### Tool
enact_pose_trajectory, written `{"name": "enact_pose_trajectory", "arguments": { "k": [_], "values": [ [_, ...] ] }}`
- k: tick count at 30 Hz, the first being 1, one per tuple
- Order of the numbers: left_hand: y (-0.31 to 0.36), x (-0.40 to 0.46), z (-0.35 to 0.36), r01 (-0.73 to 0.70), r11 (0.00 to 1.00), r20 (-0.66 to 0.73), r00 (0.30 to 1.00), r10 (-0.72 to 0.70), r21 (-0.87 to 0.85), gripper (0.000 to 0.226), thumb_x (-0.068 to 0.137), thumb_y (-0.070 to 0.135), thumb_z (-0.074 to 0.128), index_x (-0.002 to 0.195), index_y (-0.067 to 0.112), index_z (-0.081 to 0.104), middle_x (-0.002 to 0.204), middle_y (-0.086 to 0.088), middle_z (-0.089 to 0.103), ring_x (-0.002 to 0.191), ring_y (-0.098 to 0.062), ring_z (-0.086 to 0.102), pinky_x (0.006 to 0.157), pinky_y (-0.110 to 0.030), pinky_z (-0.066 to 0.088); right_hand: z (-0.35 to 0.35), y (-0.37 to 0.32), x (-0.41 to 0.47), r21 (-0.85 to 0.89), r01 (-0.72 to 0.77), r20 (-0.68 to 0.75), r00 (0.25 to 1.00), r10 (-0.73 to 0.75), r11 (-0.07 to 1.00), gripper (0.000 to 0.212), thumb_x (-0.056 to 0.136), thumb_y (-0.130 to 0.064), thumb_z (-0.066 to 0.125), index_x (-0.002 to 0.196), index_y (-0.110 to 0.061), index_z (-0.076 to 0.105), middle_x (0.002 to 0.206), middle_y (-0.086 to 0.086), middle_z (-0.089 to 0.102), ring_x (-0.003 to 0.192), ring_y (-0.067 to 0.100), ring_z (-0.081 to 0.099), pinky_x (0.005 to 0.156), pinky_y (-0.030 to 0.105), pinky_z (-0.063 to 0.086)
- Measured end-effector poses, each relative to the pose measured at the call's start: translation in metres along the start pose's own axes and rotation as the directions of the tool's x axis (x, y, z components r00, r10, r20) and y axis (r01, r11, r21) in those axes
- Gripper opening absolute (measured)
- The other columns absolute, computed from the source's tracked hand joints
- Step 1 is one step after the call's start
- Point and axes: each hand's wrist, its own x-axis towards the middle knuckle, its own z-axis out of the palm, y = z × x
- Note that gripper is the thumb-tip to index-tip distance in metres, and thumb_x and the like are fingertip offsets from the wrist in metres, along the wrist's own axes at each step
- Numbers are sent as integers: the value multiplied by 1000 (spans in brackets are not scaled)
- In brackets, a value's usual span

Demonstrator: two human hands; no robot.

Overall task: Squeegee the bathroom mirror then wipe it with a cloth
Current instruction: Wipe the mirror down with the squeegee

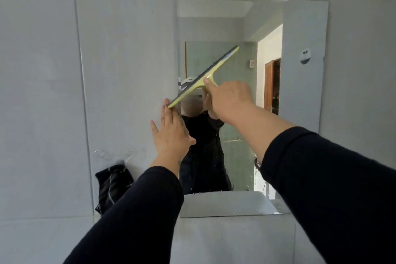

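The bathroom mirror point(300, 96) hangs on the tiled wall, right of centre. My right hand point(230, 97) grips the handle of a yellow-green squeegee point(205, 76) whose blade lies tilted across the mirror's left part, low end at the left edge. Flat against that left edge rests my left hand point(171, 133), fingers straight and together, holding nothing, its fingertips touching the blade's low end. A dark cloth point(113, 186) hangs on the wall at the lower left, below a clear hook.
Grey wall tiles point(42, 92) surround the mirror. A round sticker or suction pad point(305, 55) sits on the mirror's upper right. The reflection shows a person in dark clothes, a doorway and green tiles. Water drops cling to the mirror's lower part.
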Motion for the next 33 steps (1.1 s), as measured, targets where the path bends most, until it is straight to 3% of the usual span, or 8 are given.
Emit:
{"name": "enact_pose_trajectory", "arguments": {
  "k": [2,6,11,14,19,26,33],
  "values": [
    [0,1,2,-5,1000,-6,1000,5,-2,117,78,50,69,151,8,-12,158,-2,-28,146,-15,-21,118,-54,4,2,5,2,-57,5,-38,999,-7,998,68,97,-11,34,153,-33,3,65,1,36,60,18,40,46,27,23],
    [-1,2,5,4,1000,-21,1000,-5,-15,111,80,51,63,151,8,-11,158,-1,-26,146,-16,-20,115,-57,0,14,6,4,-17,-3,-113,994,1,1000,65,98,-12,32,152,-39,7,62,2,37,52,16,32,45,28,21],
    [-5,-11,18,73,992,-50,996,-79,-105,111,84,55,56,148,7,-21,160,-5,-21,147,-19,-18,114,-60,0,22,7,2,85,-14,-227,973,33,996,61,97,-14,36,150,-40,20,70,0,40,63,20,42,46,27,21],
    [-5,-13,19,97,987,-34,994,-102,-126,116,83,57,60,148,8,-21,159,-4,-24,147,-19,-18,115,-59,0,22,3,5,33,42,-284,958,-31,999,59,96,-16,39,147,-42,24,82,1,45,68,21,44,45,25,19],
    [-4,-10,18,103,988,-35,994,-108,-117,116,82,58,60,149,8,-19,159,-4,-24,147,-18,-18,114,-59,-1,27,7,11,-36,75,-276,958,-82,997,56,99,-20,35,146,-45,21,82,2,45,69,20,44,44,26,18],
    [17,-17,19,72,992,-63,995,-79,-103,92,94,52,42,150,7,-16,160,-4,-19,148,-19,-16,116,-59,0,25,22,13,-107,106,-272,953,-131,989,48,103,-28,24,146,-50,21,91,3,53,70,21,43,46,28,16],
    [62,-25,20,111,988,-47,992,-117,-104,95,93,41,53,150,6,-15,160,-4,-19,148,-20,-13,116,-57,1,28,42,6,-152,145,-232,956,-178,978,50,101,-28,27,145,-51,20,98,3,56,74,20,45,54,29,27]
  ]
}}
